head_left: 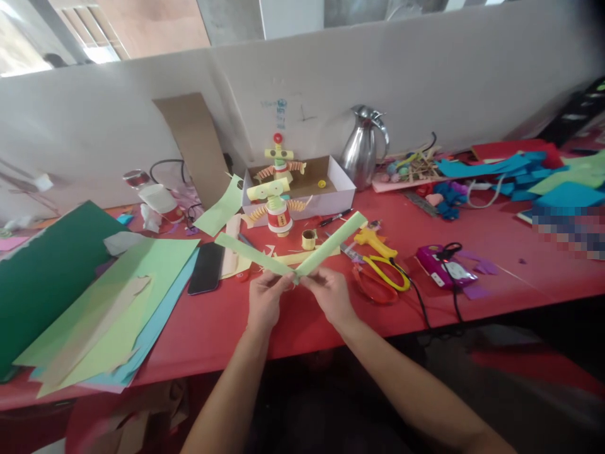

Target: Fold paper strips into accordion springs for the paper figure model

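Two light green paper strips (331,244) meet in a V, their joined ends pinched between my hands. My left hand (265,296) grips the joint from the left, where the left strip slants up and away. From the other side my right hand (329,293) pinches the same joint, under the strip that slants up to the right. Fingertips of both hands nearly touch, and the small folded part between them is partly hidden. Just beyond stands a paper-cup robot figure (280,217) with springy folded-paper arms. A small paper ring (309,239) sits behind the right strip.
Scissors with yellow handles (387,271), red-handled scissors (373,287) and a yellow glue gun (375,241) lie right of my hands. A purple device (444,268) with a cable is farther right. Left are a phone (206,268) and coloured paper sheets (155,265). A steel jug (363,148) stands behind.
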Demonstrator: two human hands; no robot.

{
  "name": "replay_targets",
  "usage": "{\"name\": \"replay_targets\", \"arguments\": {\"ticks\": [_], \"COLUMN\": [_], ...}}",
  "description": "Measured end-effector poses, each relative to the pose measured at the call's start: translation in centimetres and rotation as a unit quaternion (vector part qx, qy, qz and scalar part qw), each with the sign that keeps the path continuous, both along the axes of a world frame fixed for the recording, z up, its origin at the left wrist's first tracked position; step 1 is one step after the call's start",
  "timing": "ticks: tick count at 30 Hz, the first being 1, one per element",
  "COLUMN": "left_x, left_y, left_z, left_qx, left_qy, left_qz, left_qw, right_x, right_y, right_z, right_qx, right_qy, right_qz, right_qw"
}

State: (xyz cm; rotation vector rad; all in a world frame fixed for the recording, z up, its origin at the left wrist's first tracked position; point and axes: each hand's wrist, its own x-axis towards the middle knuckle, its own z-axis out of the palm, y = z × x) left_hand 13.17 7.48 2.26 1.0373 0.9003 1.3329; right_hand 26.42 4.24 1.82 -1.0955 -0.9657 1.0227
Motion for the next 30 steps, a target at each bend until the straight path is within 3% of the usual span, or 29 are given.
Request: {"name": "replay_targets", "arguments": {"ticks": [5, 11, 17, 30], "left_x": [0.4, 0.0, 0.0, 0.7], "left_y": [-0.1, -0.1, -0.1, -0.4], "left_z": [0.0, 0.3, 0.2, 0.3], "left_qx": [0.002, -0.069, -0.079, -0.093], "left_qy": [-0.030, -0.052, -0.059, -0.051], "left_qz": [0.036, -0.040, -0.030, 0.000], "left_qw": [0.999, 0.995, 0.995, 0.994], "right_x": [-0.3, 0.6, 1.6, 1.4], "right_y": [0.3, 0.5, 0.7, 1.4], "right_z": [0.2, 0.0, 0.9, 0.2], "right_qx": [-0.013, -0.052, -0.071, -0.050], "right_qy": [0.055, 0.018, 0.081, 0.096], "right_qz": [0.040, 0.036, 0.100, 0.032], "right_qw": [0.998, 0.998, 0.989, 0.994]}}
